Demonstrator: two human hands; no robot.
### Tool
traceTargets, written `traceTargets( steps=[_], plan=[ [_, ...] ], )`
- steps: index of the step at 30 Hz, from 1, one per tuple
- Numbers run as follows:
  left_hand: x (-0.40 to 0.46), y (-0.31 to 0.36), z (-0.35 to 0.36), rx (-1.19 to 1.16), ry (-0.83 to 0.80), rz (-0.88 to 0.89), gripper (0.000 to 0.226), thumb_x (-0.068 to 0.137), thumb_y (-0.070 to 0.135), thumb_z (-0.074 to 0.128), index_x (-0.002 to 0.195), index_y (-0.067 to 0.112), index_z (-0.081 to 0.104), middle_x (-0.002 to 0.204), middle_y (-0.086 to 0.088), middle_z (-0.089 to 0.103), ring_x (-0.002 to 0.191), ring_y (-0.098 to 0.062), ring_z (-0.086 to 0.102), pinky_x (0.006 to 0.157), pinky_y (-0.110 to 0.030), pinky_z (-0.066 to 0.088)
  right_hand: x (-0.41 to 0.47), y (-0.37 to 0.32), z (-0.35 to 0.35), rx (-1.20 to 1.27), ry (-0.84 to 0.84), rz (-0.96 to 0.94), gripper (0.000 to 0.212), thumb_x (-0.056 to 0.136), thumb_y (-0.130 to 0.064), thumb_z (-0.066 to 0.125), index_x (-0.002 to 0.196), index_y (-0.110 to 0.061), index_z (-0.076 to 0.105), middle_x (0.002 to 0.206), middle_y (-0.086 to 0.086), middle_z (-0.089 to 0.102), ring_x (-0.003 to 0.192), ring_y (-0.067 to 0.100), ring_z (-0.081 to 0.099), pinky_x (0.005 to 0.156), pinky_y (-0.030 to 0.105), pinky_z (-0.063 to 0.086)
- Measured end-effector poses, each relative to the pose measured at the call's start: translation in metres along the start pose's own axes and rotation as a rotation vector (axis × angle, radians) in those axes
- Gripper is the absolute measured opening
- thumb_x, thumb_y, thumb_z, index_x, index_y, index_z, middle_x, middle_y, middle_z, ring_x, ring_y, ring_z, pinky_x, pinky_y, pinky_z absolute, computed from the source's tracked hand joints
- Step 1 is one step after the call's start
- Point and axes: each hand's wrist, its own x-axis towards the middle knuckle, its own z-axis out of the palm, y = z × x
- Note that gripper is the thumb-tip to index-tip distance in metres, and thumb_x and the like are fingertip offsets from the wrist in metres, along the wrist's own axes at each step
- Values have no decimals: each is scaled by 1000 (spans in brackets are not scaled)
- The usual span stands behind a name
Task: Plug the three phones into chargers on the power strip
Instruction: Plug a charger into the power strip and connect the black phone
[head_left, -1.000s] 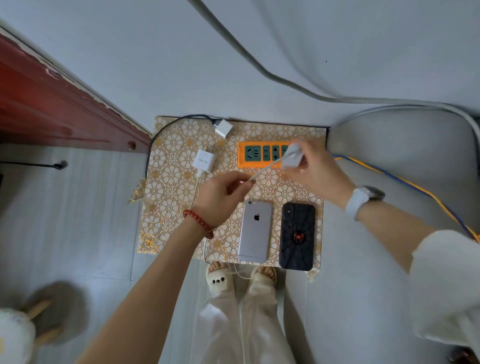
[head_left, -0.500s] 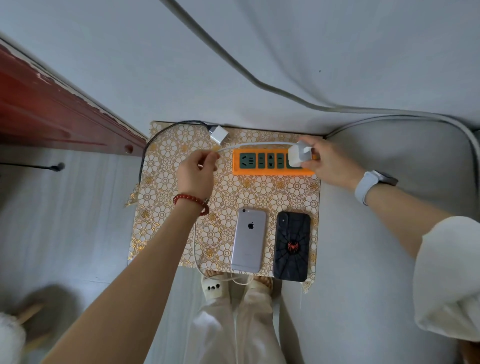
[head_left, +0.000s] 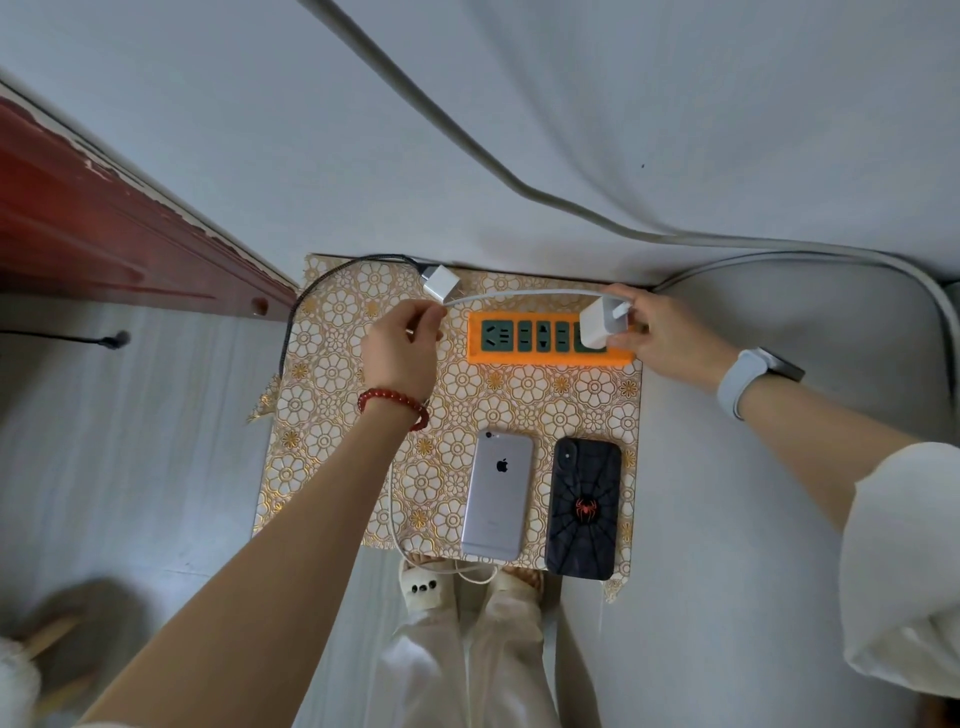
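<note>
An orange power strip (head_left: 519, 356) lies at the back of a floral-patterned board (head_left: 332, 415). My right hand (head_left: 660, 332) grips a white charger block (head_left: 600, 325) over the strip's right end. A white cable (head_left: 519, 296) runs from the block leftward to my left hand (head_left: 400, 348), which pinches it. A silver phone (head_left: 498, 499) and a black spider-case phone (head_left: 584, 506) lie face down side by side at the board's front. The white cable loops below the silver phone. A second white charger block (head_left: 440, 283) with a black cable sits at the back left.
A red-brown wooden frame (head_left: 104, 228) runs along the left. Grey cables (head_left: 519, 187) cross the wall behind and curve to the right. My slippered feet (head_left: 426, 587) stand just in front of the board. A black cable end (head_left: 111, 341) lies on the floor at left.
My right hand carried the charger block back and down onto the strip's right end. My left hand moved up and left along the cable, pulling it taut above the strip.
</note>
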Motion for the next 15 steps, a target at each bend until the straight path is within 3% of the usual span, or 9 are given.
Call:
traceTargets(
  steps=[6, 10, 15],
  plan=[
    [-3, -5, 0, 57, 11, 116, 15, 89, 18, 51, 91, 11, 65, 70, 7, 57, 62, 1, 50, 54, -15, 39, 2, 2, 3, -78, -16, -4, 58, 80, -4, 62, 132, -19, 41, 129, 15, 54, 112, 30, 54, 97, 44, 45],
    [-3, -8, -2, 94, 35, 152, 17, 90, 19, 49, 92, 10, 64, 76, 1, 60, 66, -14, 54, 56, -23, 44, -3, -1, 20, -162, 87, -76, 43, 79, -1, 61, 119, -11, 48, 119, 15, 57, 102, 33, 54, 89, 39, 46],
    [1, -13, -8, 99, 59, 128, 18, 90, 19, 49, 93, 12, 64, 76, 1, 61, 69, -18, 55, 62, -29, 45, -1, 1, 25, 45, 97, -67, 52, 85, -17, 58, 134, -15, 40, 112, 3, 52, 102, 22, 52, 88, 30, 40]
  ],
)
